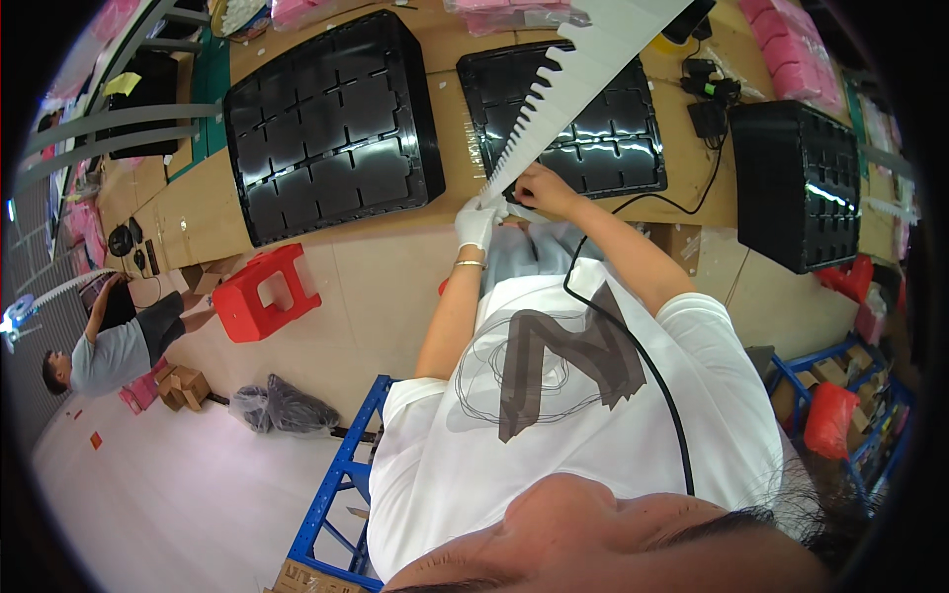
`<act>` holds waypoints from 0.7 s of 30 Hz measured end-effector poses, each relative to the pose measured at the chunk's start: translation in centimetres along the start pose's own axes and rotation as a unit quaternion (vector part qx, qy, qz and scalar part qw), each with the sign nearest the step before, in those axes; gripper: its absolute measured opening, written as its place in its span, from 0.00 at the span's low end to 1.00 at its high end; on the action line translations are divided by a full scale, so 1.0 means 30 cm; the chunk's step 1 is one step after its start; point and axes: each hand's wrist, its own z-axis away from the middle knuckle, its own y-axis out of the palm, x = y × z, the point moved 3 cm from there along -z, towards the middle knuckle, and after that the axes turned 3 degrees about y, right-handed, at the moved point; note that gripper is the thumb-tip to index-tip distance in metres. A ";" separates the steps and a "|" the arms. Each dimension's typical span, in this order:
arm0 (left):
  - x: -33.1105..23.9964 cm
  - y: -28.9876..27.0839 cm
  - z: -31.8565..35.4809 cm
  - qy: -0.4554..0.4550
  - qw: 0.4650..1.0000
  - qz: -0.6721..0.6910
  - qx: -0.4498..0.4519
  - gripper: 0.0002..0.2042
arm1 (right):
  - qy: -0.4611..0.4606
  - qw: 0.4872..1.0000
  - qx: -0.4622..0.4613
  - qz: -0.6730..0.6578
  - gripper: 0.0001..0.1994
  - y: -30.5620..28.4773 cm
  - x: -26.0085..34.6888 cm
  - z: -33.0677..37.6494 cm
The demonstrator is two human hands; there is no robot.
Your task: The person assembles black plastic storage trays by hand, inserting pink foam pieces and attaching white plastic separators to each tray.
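Note:
My left hand (476,223), in a white glove, is at the table's near edge with its fingers closed. What they grip is too small to tell. A long pale strip with a toothed edge (578,89) slants from the top edge down to that hand, narrowing to its tip; whether it is held I cannot tell. My bare right hand (544,190) is just to the right, fingers curled in a pinch over something small and hidden. Beyond both hands lies a shallow black plastic tray (618,124) with a grid of compartments, partly covered by the strip.
A stack of black trays (321,128) stands to the left, another (796,188) to the right. A black cable (647,361) crosses my shirt toward adapters (710,94) on the cardboard-covered table (198,212). A red stool (267,294) and a person (114,351) are to the left.

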 end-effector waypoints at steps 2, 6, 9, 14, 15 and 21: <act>0.012 -0.011 -0.003 0.003 1.000 0.027 -0.002 0.10 | 0.083 0.990 -0.026 -0.110 0.03 -0.017 0.010 0.001; -0.063 0.024 0.027 -0.005 0.997 0.070 0.013 0.10 | 0.262 0.801 -0.105 -0.528 0.04 0.018 -0.047 0.033; -0.091 0.036 0.041 -0.034 0.993 0.117 -0.002 0.10 | 0.346 0.754 -0.034 -0.556 0.06 0.040 -0.021 0.032; -0.152 0.089 0.041 -0.044 0.964 0.261 -0.013 0.11 | 0.324 0.870 0.005 -0.371 0.09 0.033 0.001 0.010; -0.163 0.093 0.039 -0.044 0.964 0.263 -0.014 0.11 | 0.322 0.883 -0.005 -0.342 0.10 0.017 -0.001 0.007; -0.204 0.112 0.009 -0.033 0.956 0.290 0.026 0.12 | 0.314 0.892 -0.069 -0.316 0.10 -0.025 -0.016 -0.020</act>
